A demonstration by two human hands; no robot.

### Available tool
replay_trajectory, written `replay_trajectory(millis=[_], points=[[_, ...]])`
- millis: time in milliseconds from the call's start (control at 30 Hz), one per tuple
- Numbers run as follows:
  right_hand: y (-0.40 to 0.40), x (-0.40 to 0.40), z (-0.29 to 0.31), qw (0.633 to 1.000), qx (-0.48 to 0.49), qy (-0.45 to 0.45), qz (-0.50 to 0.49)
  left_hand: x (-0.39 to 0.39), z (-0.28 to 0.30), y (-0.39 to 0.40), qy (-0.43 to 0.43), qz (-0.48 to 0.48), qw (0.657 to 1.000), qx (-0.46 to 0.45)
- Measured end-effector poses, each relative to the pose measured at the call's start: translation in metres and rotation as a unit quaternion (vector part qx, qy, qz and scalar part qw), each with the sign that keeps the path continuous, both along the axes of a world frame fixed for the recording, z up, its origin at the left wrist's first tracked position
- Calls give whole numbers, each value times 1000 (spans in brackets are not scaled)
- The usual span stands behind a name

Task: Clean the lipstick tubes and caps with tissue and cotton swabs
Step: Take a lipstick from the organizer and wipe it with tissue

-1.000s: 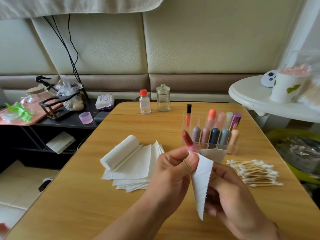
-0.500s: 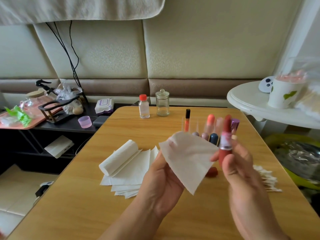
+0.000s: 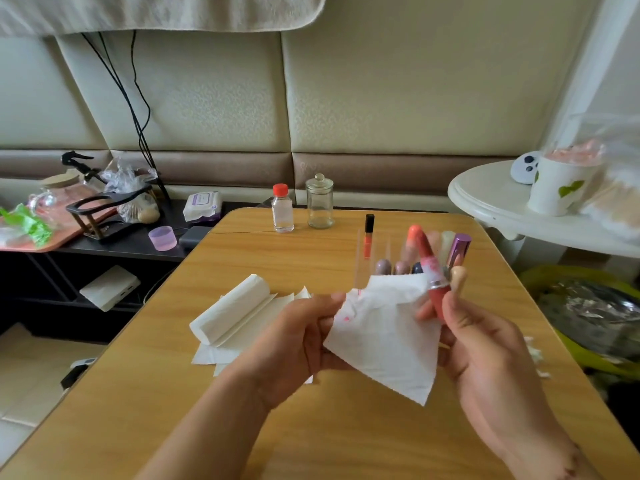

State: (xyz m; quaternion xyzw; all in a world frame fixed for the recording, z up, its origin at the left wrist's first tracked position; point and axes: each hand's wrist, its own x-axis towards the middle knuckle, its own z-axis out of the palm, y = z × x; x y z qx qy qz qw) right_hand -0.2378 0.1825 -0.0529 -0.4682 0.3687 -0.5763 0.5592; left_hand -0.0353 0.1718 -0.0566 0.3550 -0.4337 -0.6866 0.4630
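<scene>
Red smears mark the white tissue point(image 3: 384, 327) that the left hand point(image 3: 294, 344) pinches by its left edge, fingers curled on the paper, above the middle of the wooden table point(image 3: 311, 427). The sheet hangs open between the two hands, one corner pointing down toward the near edge. The right hand point(image 3: 485, 344) grips an open lipstick point(image 3: 433, 275) by its red base, thumb and fingers wrapped round it; the stick is upright, tilted a little left, its pale collar stained pink and its tip in front of the organiser. The tissue's right edge touches the tube's base.

Behind the hands, toward the far right corner, a clear organiser point(image 3: 367, 258) holds more lipsticks point(image 3: 460, 247) standing upright and a slim lip gloss point(image 3: 368, 237) at its left end. Left of the left hand, a stack of tissues point(image 3: 235, 317) lies flat with one sheet rolled on top. By the right edge, partly hidden by the right wrist, a few cotton swabs point(image 3: 535, 355) show.

At the far edge, a small bottle point(image 3: 282, 213) with a red cap stands just beside a glass jar point(image 3: 319, 202) with a lid. Off the table's left side, a dark shelf carries a lilac cup point(image 3: 162, 238) and a pack of wipes point(image 3: 202, 206). On the right, a white round table point(image 3: 491, 202) bears a cup point(image 3: 557, 188) with a green leaf.
</scene>
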Motion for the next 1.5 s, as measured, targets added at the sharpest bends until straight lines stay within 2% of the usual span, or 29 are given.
replay_trajectory(millis=[67, 200, 333, 400, 500, 567, 767, 900, 1000, 1067, 1100, 1133, 1233, 1300, 1433, 1500], points=[[1, -1, 1, 1000, 8, -12, 22, 1, 2, 2, -8, -3, 1000, -6], [2, -4, 0, 999, 2, -22, 38, 1, 5, 4, 48, -8, 999, -11], [1, -3, 0, 1000, -18, 0, 24, -3, 5, 8, 96, -55, 992, 69], [1, -3, -1, 999, -21, 11, 22, -2, 5, 9, 52, -62, 995, 61], [0, -3, -2, 999, -30, 37, -1, 0, 5, 8, -57, -32, 998, 19], [-1, -2, -2, 998, -36, 53, -18, 0, 4, 7, -88, -15, 996, 8], [-3, -3, 0, 995, -33, 51, -74, -2, 7, 6, -106, 34, 993, 27], [-4, -9, 1, 998, -46, -4, -48, -2, 10, 6, -112, 63, 991, 31], [-5, -12, 2, 997, -60, -36, -40, -2, 8, 4, -224, 155, 962, -16], [-4, -9, 2, 996, -71, -41, -20, -2, 7, 5, -351, 226, 901, -119], [-2, -6, 2, 997, -63, -36, -7, -2, 7, 5, -381, 234, 880, -160], [-1, -2, 0, 998, -49, -28, 6, -2, 6, 6, -367, 229, 882, -187], [3, 8, -9, 999, -23, 10, 35, -5, 6, 11, -225, 138, 945, -194], [5, 13, -11, 998, -32, 27, 37, -11, 9, 16, -174, 94, 958, -206], [8, 4, -9, 988, -131, 32, -81, -18, 6, 15, -219, 178, 936, -210], [7, -3, -6, 977, -164, 19, -134, -10, 1, 12, -209, 154, 948, -183]])
